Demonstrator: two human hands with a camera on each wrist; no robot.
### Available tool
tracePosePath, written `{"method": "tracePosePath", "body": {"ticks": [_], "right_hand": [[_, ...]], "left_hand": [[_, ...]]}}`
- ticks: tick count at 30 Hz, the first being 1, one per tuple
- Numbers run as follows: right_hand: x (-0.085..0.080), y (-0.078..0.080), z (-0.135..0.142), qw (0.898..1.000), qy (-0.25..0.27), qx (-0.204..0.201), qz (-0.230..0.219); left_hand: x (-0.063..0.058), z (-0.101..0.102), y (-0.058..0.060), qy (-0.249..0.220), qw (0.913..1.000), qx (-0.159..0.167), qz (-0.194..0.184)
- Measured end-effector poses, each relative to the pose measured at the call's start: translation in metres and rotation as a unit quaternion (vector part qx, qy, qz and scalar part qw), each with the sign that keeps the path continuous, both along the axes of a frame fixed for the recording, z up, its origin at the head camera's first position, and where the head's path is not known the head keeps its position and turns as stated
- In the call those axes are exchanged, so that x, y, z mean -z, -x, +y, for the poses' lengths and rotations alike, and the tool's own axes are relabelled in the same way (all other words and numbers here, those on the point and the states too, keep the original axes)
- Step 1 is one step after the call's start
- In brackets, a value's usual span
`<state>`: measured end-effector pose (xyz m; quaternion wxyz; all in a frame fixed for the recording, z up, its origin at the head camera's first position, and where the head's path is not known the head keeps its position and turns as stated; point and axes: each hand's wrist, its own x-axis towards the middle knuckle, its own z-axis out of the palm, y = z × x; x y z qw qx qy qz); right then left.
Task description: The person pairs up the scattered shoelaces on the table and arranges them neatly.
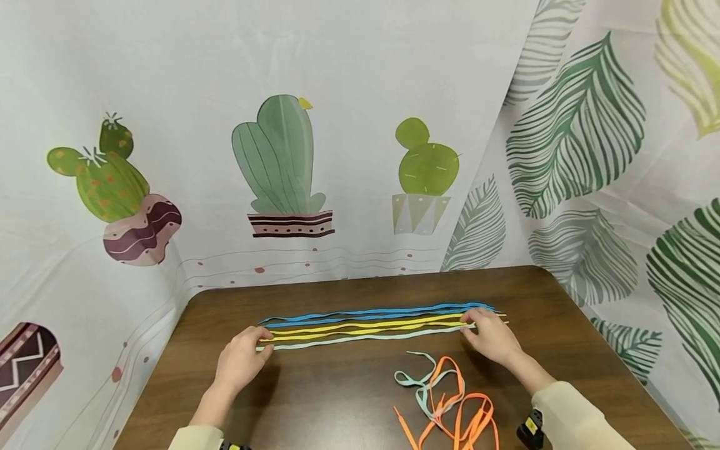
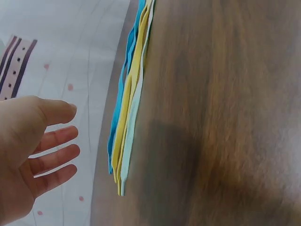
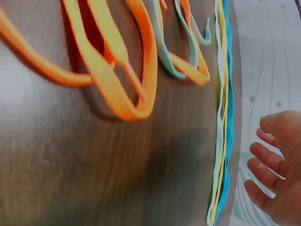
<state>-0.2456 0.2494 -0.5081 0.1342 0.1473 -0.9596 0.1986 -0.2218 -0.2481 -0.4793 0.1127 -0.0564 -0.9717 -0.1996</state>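
Flat shoelaces lie stretched side by side across the table: two blue (image 1: 382, 310), two yellow (image 1: 362, 325) and a mint one (image 1: 360, 338) nearest the person. Over their left ends is my left hand (image 1: 242, 359), its fingers loosely bent. In the left wrist view that hand (image 2: 33, 146) shows a gap between thumb and fingers, with nothing in it. My right hand (image 1: 495, 337) overlaps the right ends in the head view. The right wrist view shows its fingers (image 3: 265, 165) relaxed and parted, beside the laces and holding none.
A loose tangle of an orange shoelace (image 3: 149, 61) and another mint shoelace (image 3: 163, 55) lies in front of the row, toward the right. The brown wooden table (image 1: 326, 387) ends at a cloth backdrop (image 1: 360, 156) printed with cacti and leaves.
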Motion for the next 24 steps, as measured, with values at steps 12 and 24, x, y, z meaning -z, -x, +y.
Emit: {"method": "tracePosePath", "body": {"ticks": [12, 24], "right_hand": [[0.005, -0.016, -0.034, 0.998, -0.012, -0.053, -0.019], [0.014, -0.024, -0.06, 0.993, -0.084, -0.086, 0.006]], "left_hand": [[0.006, 0.033, -0.004, -0.008, 0.9992, 0.033, 0.02], [0.013, 0.059, -0.007, -0.01, 0.9979, 0.061, 0.02]]}}
